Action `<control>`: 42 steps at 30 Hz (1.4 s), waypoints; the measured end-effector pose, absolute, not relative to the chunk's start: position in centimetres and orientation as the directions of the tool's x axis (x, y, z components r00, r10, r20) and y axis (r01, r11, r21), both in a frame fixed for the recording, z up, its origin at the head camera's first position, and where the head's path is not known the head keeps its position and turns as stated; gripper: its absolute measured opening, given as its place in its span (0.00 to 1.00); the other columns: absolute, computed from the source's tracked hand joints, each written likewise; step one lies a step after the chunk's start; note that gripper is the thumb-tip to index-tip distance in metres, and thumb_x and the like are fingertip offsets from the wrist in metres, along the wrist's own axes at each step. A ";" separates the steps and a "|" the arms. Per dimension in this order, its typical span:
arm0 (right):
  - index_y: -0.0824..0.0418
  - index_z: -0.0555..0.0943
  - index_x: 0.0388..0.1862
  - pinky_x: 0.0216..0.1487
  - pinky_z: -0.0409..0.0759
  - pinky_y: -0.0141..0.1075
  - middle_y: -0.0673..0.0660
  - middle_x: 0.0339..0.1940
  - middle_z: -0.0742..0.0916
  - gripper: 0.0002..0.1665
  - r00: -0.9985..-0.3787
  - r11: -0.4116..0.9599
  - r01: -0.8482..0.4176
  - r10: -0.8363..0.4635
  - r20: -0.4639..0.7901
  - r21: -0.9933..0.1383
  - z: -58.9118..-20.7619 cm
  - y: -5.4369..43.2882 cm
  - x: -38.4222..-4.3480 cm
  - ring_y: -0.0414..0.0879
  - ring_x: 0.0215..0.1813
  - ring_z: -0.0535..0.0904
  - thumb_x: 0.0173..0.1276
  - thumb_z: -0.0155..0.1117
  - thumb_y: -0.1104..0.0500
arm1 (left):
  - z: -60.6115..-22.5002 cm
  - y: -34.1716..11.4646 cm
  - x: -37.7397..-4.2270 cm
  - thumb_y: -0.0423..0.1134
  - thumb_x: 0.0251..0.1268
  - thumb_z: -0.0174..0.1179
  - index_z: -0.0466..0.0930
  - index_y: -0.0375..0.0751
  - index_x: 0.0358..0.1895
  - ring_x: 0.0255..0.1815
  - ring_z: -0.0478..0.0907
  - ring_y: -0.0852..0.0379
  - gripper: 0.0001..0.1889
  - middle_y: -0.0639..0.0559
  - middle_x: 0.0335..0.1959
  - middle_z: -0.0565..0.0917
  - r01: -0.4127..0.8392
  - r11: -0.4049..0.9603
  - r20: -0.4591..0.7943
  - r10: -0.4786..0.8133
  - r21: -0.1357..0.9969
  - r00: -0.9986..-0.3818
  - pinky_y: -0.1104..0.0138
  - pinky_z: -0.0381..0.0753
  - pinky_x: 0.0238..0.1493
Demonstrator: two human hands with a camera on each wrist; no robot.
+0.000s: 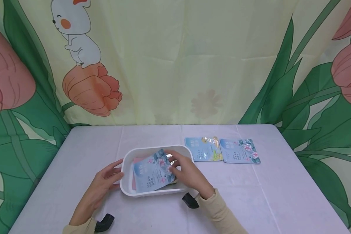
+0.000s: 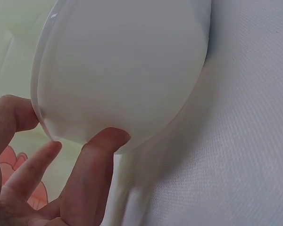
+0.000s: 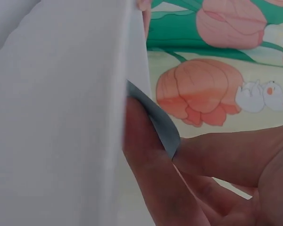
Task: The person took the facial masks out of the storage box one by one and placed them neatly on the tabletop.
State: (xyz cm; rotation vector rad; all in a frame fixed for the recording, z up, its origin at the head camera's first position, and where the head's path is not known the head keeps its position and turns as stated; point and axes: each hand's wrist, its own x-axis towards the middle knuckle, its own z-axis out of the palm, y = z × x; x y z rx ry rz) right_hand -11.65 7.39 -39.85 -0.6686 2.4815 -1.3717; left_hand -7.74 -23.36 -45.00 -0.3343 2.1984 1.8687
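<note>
A white plastic tray (image 1: pixel 143 195) stands on the table, tilted sachets inside it. My left hand (image 1: pixel 103 182) holds its left end; in the left wrist view, the thumb (image 2: pixel 96 165) presses the outer wall and fingertips meet the rim. My right hand (image 1: pixel 187 170) reaches over the tray's right side and pinches the right edge of a blue sachet with pink flowers (image 1: pixel 152 172). Between thumb and finger, the right wrist view shows that sachet's bent corner (image 3: pixel 162 125). Beneath it a pink packet (image 1: pixel 134 182) shows at the left, and something shiny and gold partly hidden at the right.
Two more blue sachets lie side by side behind the tray to the right: one with yellow and green print (image 1: pixel 204 149), one with pink flowers (image 1: pixel 240 151). A white cloth covers the table (image 1: pixel 251 201). A printed curtain (image 1: pixel 163 65) hangs behind its far edge.
</note>
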 end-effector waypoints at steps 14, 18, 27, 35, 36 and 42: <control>0.53 0.70 0.73 0.33 0.87 0.33 0.60 0.51 0.82 0.35 -0.893 0.334 -0.228 -0.446 0.060 -0.914 -38.8 8.4 -11.3 0.52 0.48 0.83 0.69 0.60 0.73 | -45.0 -23.4 -7.7 0.45 0.69 0.63 0.61 0.50 0.76 0.53 0.81 0.56 0.35 0.37 0.67 0.73 -0.312 0.155 -0.314 -0.013 0.937 -0.949 0.64 0.86 0.47; 0.51 0.70 0.73 0.33 0.87 0.34 0.61 0.51 0.82 0.36 -0.893 0.319 -0.212 -0.448 0.050 -0.924 -38.4 8.8 -11.1 0.52 0.47 0.84 0.69 0.59 0.73 | -45.1 -23.4 -7.6 0.45 0.68 0.63 0.61 0.50 0.76 0.53 0.81 0.56 0.35 0.37 0.67 0.72 -0.312 0.154 -0.314 -0.008 0.938 -0.949 0.65 0.86 0.46; 0.51 0.70 0.72 0.35 0.88 0.37 0.62 0.51 0.82 0.34 -0.896 0.300 -0.175 -0.444 0.025 -0.938 -37.7 10.2 -11.3 0.54 0.49 0.84 0.70 0.58 0.73 | -45.1 -23.4 -7.8 0.49 0.67 0.64 0.62 0.54 0.75 0.53 0.81 0.56 0.35 0.38 0.67 0.73 -0.326 0.164 -0.328 -0.020 0.931 -0.945 0.64 0.86 0.48; 0.53 0.69 0.73 0.35 0.88 0.37 0.63 0.51 0.81 0.34 -0.898 0.289 -0.192 -0.438 0.048 -0.938 -37.0 11.2 -11.4 0.55 0.51 0.83 0.71 0.56 0.73 | -45.1 -23.4 -7.8 0.45 0.68 0.64 0.62 0.52 0.76 0.52 0.81 0.57 0.34 0.38 0.67 0.73 -0.309 0.141 -0.311 -0.009 0.941 -0.950 0.65 0.86 0.47; 0.53 0.69 0.73 0.35 0.88 0.37 0.64 0.51 0.80 0.34 -0.899 0.290 -0.194 -0.436 0.051 -0.937 -37.0 11.3 -11.4 0.56 0.51 0.83 0.71 0.56 0.73 | -45.1 -23.4 -7.8 0.44 0.68 0.64 0.62 0.51 0.76 0.51 0.82 0.58 0.34 0.37 0.66 0.73 -0.305 0.136 -0.307 -0.009 0.943 -0.952 0.65 0.86 0.47; 0.53 0.69 0.73 0.36 0.88 0.39 0.65 0.53 0.79 0.33 -0.910 0.286 -0.179 -0.412 0.048 -0.941 -36.6 12.3 -11.6 0.57 0.51 0.83 0.71 0.58 0.71 | -45.2 -23.5 -7.8 0.43 0.68 0.64 0.61 0.51 0.76 0.51 0.82 0.59 0.35 0.37 0.66 0.73 -0.303 0.140 -0.305 -0.008 0.943 -0.952 0.65 0.86 0.46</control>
